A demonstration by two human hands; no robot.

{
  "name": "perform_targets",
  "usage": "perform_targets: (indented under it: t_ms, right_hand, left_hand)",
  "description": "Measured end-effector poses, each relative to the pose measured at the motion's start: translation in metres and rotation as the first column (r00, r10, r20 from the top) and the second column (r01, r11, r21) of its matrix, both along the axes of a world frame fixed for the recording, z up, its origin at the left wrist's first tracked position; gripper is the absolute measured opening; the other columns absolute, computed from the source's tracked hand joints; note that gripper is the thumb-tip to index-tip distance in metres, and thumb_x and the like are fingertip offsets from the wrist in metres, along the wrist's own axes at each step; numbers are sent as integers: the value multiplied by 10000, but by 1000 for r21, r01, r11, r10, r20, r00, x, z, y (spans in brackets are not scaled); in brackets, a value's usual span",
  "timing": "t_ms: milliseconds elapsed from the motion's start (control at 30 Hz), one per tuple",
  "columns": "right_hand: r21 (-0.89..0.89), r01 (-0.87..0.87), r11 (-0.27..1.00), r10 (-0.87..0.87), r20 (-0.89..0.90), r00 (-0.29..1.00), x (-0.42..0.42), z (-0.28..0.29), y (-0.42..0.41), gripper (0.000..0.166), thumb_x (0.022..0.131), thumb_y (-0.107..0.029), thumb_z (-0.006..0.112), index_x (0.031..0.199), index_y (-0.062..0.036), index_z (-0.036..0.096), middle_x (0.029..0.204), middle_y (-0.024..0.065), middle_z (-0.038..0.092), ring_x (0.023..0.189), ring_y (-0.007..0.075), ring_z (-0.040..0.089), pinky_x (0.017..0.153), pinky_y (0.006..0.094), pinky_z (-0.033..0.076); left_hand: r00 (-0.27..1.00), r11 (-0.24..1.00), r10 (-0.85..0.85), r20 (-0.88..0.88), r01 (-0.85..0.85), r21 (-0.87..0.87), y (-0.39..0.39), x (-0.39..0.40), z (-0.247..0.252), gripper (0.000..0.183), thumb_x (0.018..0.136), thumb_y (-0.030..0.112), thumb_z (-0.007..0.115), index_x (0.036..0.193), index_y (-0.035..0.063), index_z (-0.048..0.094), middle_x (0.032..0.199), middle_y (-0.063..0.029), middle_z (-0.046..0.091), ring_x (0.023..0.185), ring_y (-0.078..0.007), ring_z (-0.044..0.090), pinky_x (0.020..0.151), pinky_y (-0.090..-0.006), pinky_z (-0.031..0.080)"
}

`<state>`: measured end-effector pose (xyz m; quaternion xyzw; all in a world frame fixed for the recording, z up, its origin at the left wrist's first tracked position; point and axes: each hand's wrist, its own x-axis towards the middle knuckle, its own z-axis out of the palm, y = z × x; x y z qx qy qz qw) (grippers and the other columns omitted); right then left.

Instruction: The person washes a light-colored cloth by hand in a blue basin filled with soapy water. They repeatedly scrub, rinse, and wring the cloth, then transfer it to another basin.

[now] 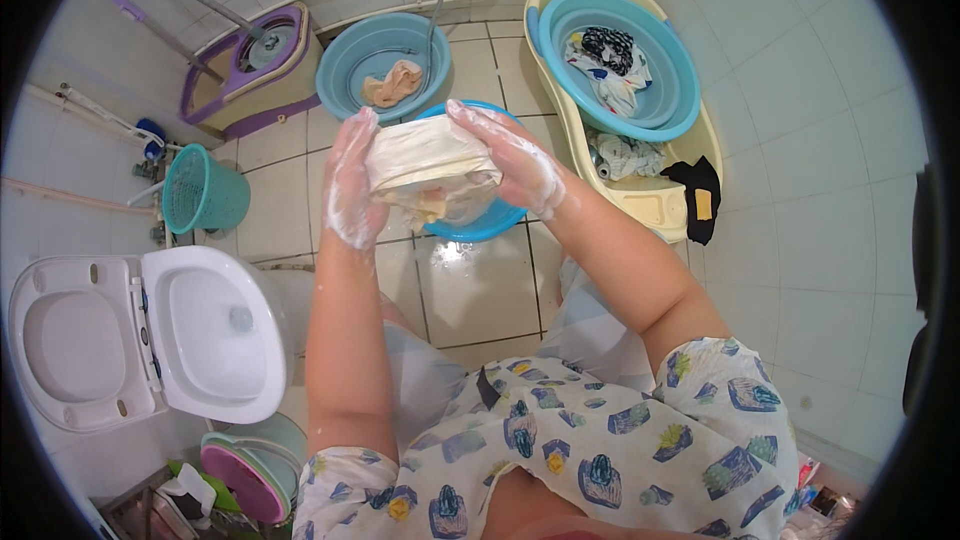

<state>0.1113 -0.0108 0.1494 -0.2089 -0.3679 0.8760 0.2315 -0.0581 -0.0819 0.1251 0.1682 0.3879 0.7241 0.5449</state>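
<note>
Between my two hands a wet, cream-coloured cloth garment (427,154) is stretched in the air. My left hand (352,184) grips its left side, white suds covering the back of the hand and wrist. At the other side my right hand (514,157) holds the cloth, with foam along the thumb, palm and wrist. Below the garment a bright blue basin (480,229) stands on the tiled floor; the cloth and my hands hide most of its inside. The garment's lower part hangs in loose folds over the basin.
A teal basin (330,71) holds a peach cloth (394,82) and a hose. At right, nested basins (679,101) of clothes rest on a cream baby bathtub (559,109). A mop bucket (300,52), a green wastebasket (214,191) and an open toilet (259,330) line the left.
</note>
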Motion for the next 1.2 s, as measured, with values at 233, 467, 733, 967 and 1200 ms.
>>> perform_targets:
  t_ms: [233,467,733,967,1200]
  right_hand:
    - [350,-92,932,-10,278,960,5,5,12,235,925,-254,536,1042,-51,554,942,4,569,866,87,545,745,239,442]
    - [120,-28,992,26,23,999,9,10,18,206,895,-261,590,996,-87,544,929,-12,551,866,80,527,716,238,447]
    - [157,178,971,-209,208,956,-22,-35,-18,234,921,-293,545,946,-64,507,769,-13,514,663,61,445,567,269,408]
    - [139,342,929,-369,325,871,-42,-58,-20,334,962,-372,428,836,-76,517,796,10,529,704,100,503,613,295,445]
    - [-314,295,902,-286,73,955,-39,-61,-29,257,955,-315,446,1024,-85,538,984,44,560,906,148,514,794,321,446]
  left_hand:
    - [838,958,-276,-470,197,-211,-6,12,4,338,945,322,489,1121,43,563,1074,-47,581,1053,-134,516,909,-267,377]
    - [973,986,-65,221,28,165,-2,6,11,341,963,334,435,1083,34,544,1048,-107,608,983,-223,596,870,-345,478]
    - [540,858,486,-687,-446,256,5,86,-39,260,899,303,564,775,110,441,727,8,451,649,-96,446,589,-270,424]
    - [782,903,429,-452,-371,215,18,87,-41,189,906,178,540,788,80,429,764,8,444,688,-89,404,625,-272,404]
    - [652,928,336,-680,-354,119,20,85,-52,166,858,120,594,770,83,458,733,15,443,682,-84,417,618,-239,389]
